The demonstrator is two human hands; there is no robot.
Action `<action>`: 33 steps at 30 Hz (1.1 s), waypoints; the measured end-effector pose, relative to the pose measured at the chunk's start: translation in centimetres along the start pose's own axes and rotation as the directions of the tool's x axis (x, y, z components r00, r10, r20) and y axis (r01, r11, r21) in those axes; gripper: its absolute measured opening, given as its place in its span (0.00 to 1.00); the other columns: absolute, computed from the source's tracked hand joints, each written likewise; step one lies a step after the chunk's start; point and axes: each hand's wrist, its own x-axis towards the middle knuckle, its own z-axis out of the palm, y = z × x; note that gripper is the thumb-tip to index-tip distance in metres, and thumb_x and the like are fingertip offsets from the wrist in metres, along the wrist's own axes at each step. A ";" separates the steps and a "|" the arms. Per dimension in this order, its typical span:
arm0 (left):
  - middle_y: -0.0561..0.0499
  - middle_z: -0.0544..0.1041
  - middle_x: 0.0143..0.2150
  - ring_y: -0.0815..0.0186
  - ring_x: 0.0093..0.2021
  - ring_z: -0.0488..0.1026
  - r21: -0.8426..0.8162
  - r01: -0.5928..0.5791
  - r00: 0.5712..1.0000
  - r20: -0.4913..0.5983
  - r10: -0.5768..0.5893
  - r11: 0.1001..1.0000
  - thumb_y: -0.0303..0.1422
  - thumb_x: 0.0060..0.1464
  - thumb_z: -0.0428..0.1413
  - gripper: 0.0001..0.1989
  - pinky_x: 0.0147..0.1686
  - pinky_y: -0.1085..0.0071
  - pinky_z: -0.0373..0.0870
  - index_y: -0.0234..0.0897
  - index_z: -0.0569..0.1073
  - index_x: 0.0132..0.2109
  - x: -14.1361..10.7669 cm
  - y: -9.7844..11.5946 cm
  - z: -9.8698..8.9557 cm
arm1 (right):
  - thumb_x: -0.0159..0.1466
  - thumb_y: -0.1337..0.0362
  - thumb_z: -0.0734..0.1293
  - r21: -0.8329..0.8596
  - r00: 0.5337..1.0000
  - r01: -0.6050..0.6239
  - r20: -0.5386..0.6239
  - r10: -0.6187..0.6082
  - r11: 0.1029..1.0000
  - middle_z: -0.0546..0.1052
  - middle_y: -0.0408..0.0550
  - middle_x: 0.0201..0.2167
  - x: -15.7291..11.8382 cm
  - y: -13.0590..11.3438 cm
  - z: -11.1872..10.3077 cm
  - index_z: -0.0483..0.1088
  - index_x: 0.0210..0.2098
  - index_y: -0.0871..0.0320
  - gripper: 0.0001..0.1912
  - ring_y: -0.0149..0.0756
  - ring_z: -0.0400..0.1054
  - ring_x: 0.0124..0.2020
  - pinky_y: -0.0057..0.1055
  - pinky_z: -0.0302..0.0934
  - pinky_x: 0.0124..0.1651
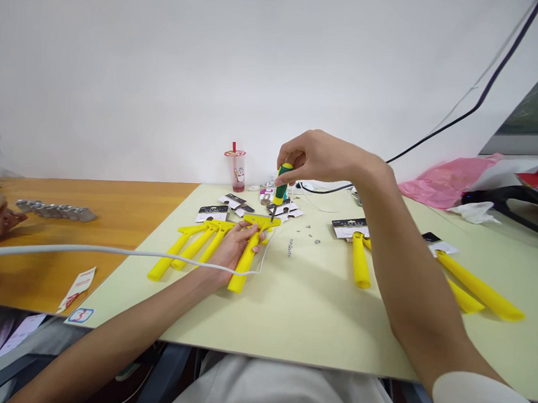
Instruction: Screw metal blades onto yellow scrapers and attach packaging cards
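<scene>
My left hand (233, 248) is wrapped round a yellow T-shaped scraper (246, 261), its head tilted up and away from me. From above, my right hand (310, 155) grips the green and yellow handle of a screwdriver (282, 183). The thin shaft points down at the right end of the scraper's head; whether the tip sits in a screw is too small to tell. Several more yellow scrapers (172, 259) lie left of my left hand. To the right of the held scraper, small screws (289, 247) form a short row, with loose metal bits (317, 241) beyond them.
More yellow scrapers (360, 265) with black and white cards (349, 227) lie to the right. A lidded drink cup (238, 173) stands by the wall. A white cable (113, 250) crosses in front. At far left, a co-worker's hand (0, 217) is near metal parts (54, 210).
</scene>
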 end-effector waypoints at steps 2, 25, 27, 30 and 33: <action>0.52 0.75 0.39 0.71 0.36 0.78 0.006 -0.011 1.000 0.009 0.011 1.000 0.21 0.62 0.67 0.14 0.25 0.78 0.69 0.37 0.69 0.42 0.1 -0.1 -0.1 | 0.63 0.40 0.79 -0.038 0.999 0.026 -0.029 -0.027 0.999 0.83 0.52 0.40 0.1 -0.3 0.1 0.81 0.46 0.54 0.25 0.49 0.76 0.43 0.41 0.60 0.40; 0.51 0.76 0.40 0.70 0.33 0.78 -0.022 -0.071 0.993 -0.098 0.068 0.997 0.18 0.63 0.64 0.14 0.24 0.78 0.69 0.39 0.68 0.44 0.5 0.2 -0.3 | 0.68 0.51 0.72 -0.260 0.971 -0.054 0.210 0.111 0.964 0.81 0.58 0.53 0.1 -3.3 2.5 0.68 0.50 0.51 0.17 0.51 0.76 0.43 0.40 0.60 0.37; 0.50 0.77 0.41 0.70 0.33 0.78 -0.019 -0.070 0.993 -0.098 0.068 0.997 0.19 0.63 0.65 0.15 0.24 0.78 0.69 0.39 0.68 0.45 0.5 0.3 -0.4 | 0.68 0.54 0.72 -0.147 0.975 0.032 0.221 0.002 0.989 0.82 0.56 0.53 0.4 -2.9 2.5 0.71 0.50 0.52 0.15 0.49 0.76 0.44 0.39 0.61 0.38; 0.49 0.78 0.41 0.70 0.35 0.78 -0.021 -0.079 0.992 -0.101 0.076 0.997 0.19 0.65 0.64 0.14 0.25 0.78 0.70 0.39 0.68 0.45 0.4 0.5 -0.1 | 0.68 0.57 0.74 0.125 0.954 0.197 0.204 -0.220 0.972 0.84 0.51 0.49 1.1 -2.1 2.8 0.75 0.48 0.51 0.11 0.44 0.78 0.42 0.36 0.64 0.39; 0.51 0.77 0.39 0.71 0.34 0.78 -0.025 -0.077 0.991 -0.112 0.074 0.997 0.18 0.65 0.63 0.13 0.25 0.79 0.70 0.38 0.68 0.43 -0.1 0.9 0.6 | 0.68 0.57 0.75 0.270 0.955 0.218 0.137 -0.261 0.938 0.84 0.48 0.43 1.7 -1.5 3.1 0.74 0.44 0.52 0.10 0.40 0.78 0.38 0.34 0.65 0.38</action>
